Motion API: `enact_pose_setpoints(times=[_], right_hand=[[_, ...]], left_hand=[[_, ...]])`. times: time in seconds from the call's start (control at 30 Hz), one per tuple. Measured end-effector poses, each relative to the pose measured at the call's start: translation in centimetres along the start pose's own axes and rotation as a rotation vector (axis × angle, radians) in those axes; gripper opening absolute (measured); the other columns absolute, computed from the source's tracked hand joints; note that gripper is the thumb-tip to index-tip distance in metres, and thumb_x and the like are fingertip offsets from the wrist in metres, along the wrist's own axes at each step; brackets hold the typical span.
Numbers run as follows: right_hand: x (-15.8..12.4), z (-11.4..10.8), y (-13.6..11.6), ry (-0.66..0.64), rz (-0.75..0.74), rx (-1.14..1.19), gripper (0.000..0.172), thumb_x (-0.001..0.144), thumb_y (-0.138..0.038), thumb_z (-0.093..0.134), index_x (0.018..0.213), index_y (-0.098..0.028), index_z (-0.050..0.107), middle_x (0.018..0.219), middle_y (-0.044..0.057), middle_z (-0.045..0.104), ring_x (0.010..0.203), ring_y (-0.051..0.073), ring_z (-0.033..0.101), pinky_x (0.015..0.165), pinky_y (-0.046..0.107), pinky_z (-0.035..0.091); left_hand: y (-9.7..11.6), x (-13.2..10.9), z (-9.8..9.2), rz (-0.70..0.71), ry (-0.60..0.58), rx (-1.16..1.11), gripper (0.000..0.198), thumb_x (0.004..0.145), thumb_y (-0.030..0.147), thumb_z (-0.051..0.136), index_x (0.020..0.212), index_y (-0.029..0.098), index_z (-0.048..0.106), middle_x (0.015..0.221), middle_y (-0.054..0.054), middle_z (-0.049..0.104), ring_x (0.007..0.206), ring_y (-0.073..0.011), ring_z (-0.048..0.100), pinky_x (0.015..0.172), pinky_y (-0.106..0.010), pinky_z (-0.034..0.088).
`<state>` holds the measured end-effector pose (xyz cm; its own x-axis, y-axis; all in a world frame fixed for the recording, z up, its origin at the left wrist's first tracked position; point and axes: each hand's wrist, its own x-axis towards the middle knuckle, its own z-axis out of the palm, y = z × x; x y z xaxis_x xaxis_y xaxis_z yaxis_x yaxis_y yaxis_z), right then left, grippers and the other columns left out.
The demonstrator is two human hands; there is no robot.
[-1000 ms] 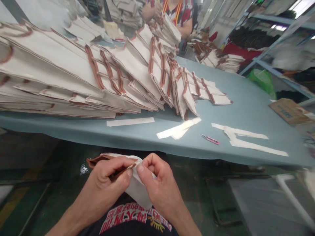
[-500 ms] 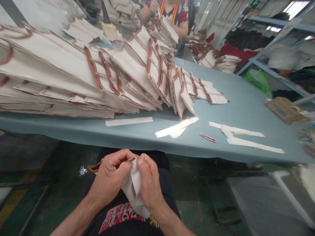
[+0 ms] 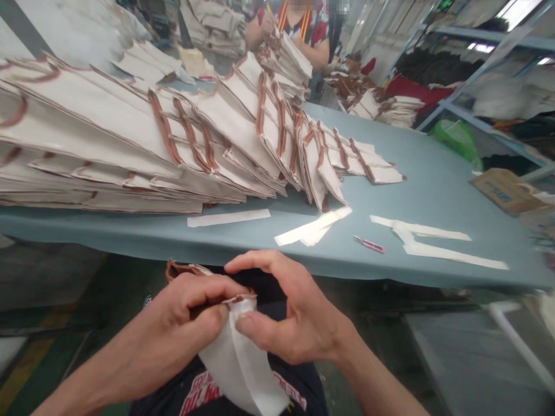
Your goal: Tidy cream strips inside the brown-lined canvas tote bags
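A white cloth piece with brown edging (image 3: 238,364) hangs in front of my lap, just below the table's front edge. My left hand (image 3: 186,318) pinches its top edge between thumb and curled fingers, and some brown trim sticks out behind that hand. On the other side, my right hand (image 3: 299,312) has its thumb tip against the cloth. Its index finger is raised and spread well away from the thumb. The right hand's other fingers are partly hidden.
A long pile of white cloth pieces with brown trim (image 3: 234,115) covers much of the blue-grey table (image 3: 433,173). White strips (image 3: 229,218) and a pink-handled small tool (image 3: 369,244) lie near its front edge. Across the table a person (image 3: 299,34) handles similar pieces. A cardboard box (image 3: 503,189) stands right.
My right hand has loosened from its pinch, its index finger lifting away from the thumb. Both hands look closer and larger, and more of the white cloth hangs down in view.
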<state>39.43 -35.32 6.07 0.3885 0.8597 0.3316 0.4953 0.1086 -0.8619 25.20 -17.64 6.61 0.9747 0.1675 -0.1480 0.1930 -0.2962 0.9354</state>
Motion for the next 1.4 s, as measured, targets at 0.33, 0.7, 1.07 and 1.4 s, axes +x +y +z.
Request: enact_pose_setpoints(times=[0.33, 0.7, 1.07, 1.4], right_hand=[[3.2, 1.1, 1.2, -0.233, -0.195, -0.216, 0.029, 0.091, -0.032, 0.068, 0.071, -0.026, 0.048, 0.069, -0.003, 0.056, 0.072, 0.019, 0.054, 0.078, 0.036, 0.042], [4.3, 0.8, -0.7, -0.298, -0.245, -0.075, 0.02, 0.083, -0.018, 0.057, 0.073, -0.028, 0.043, 0.079, 0.001, 0.073, 0.079, 0.02, 0.067, 0.1, 0.041, 0.056], [7.6, 2.0, 0.0, -0.364, -0.194, -0.018, 0.021, 0.088, -0.029, 0.077, 0.081, -0.025, 0.058, 0.079, -0.003, 0.066, 0.079, 0.018, 0.059, 0.076, 0.029, 0.046], [7.7, 4.1, 0.3, -0.416, -0.206, 0.047, 0.044, 0.093, -0.029, 0.072, 0.066, -0.024, 0.038, 0.062, -0.009, 0.036, 0.058, 0.012, 0.035, 0.061, 0.03, 0.023]], left_hand=[[0.3, -1.9, -1.4, -0.043, -0.028, 0.154, 0.02, 0.095, 0.02, 0.053, 0.092, 0.028, 0.071, 0.084, 0.006, 0.076, 0.07, -0.0139, 0.068, 0.063, -0.017, 0.052], [0.4, -2.6, -0.7, 0.177, 0.155, 0.22, 0.023, 0.094, 0.018, 0.049, 0.082, 0.028, 0.066, 0.071, 0.007, 0.07, 0.06, -0.0115, 0.064, 0.057, -0.017, 0.048], [1.8, -3.3, -4.2, -0.121, 0.206, 0.007, 0.012, 0.087, 0.031, 0.063, 0.078, 0.024, 0.068, 0.066, 0.006, 0.066, 0.058, -0.0122, 0.055, 0.052, -0.016, 0.04], [0.7, -4.4, -5.2, -0.171, 0.188, 0.068, 0.012, 0.086, 0.033, 0.061, 0.077, 0.024, 0.062, 0.066, 0.006, 0.053, 0.06, -0.0135, 0.043, 0.052, -0.019, 0.034]])
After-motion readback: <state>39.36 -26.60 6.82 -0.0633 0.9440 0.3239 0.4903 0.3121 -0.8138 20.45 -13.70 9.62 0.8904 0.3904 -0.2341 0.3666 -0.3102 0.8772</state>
